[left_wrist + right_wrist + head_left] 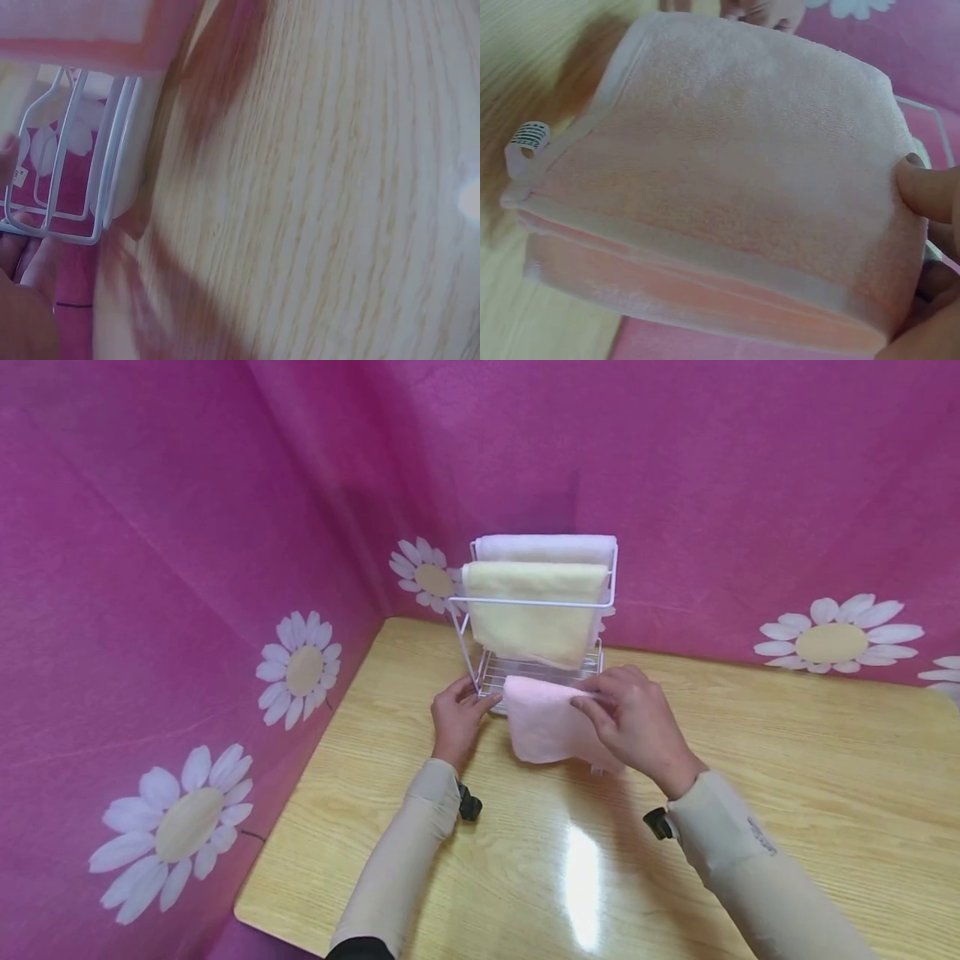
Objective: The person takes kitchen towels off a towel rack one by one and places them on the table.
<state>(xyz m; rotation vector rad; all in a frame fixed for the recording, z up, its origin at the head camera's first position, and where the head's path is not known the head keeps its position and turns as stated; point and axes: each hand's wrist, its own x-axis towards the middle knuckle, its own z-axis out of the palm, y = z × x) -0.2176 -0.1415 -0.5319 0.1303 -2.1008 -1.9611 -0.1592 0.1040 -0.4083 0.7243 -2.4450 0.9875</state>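
A white wire rack (462, 647) stands on the table. My left hand (456, 718) grips its lower front-left corner, and in the left wrist view that hand (30, 307) has its fingers around the white wire frame (71, 238). My right hand (637, 722) pinches the upper right edge of a folded pink towel (551, 727), which hangs down at the rack's front. Seen from the right wrist, the pink towel (727, 142) is doubled over, a small striped tag (529, 136) at its corner, with my thumb (928, 189) on the near face.
On the rack's upper bars hang a pale yellow towel (536, 610) and, behind it, a white towel (543, 547). The wooden table (787, 793) meets a magenta cloth (712, 485) with white flowers at its back and left side.
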